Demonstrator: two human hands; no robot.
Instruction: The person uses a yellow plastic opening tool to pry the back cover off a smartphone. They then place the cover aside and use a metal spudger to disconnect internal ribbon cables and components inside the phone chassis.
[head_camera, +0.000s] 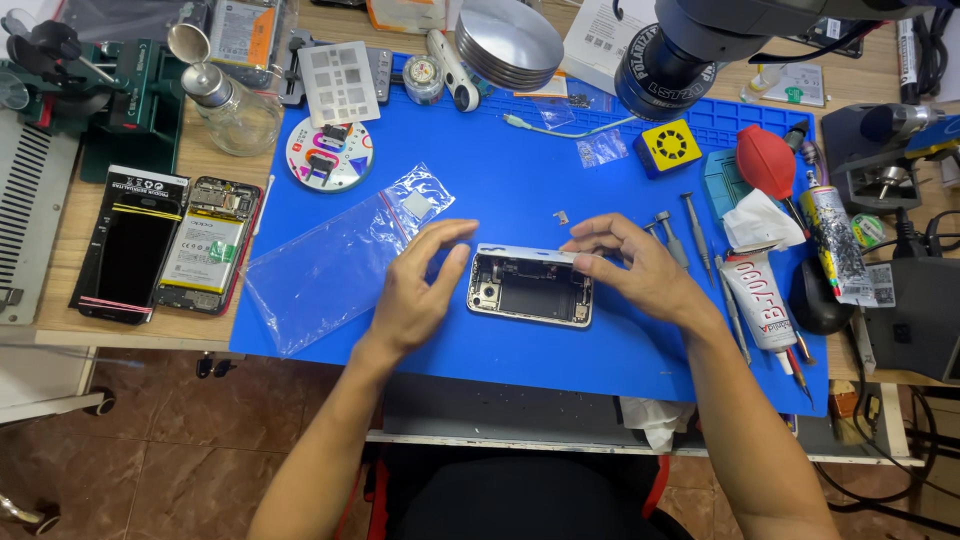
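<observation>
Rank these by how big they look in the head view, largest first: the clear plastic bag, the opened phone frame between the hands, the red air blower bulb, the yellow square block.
1. Clear plastic bag
2. Opened phone frame
3. Red air blower bulb
4. Yellow square block
The bulb and block are close in size; the bulb looks slightly larger.

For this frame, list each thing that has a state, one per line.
Silver opened phone frame: back off, insides exposed, flat on blue mat.
Left hand: open, fingers beside the frame.
Right hand: fingers on the frame's top edge.
Clear zip bag: lying flat.
Second opened phone: battery exposed.
</observation>
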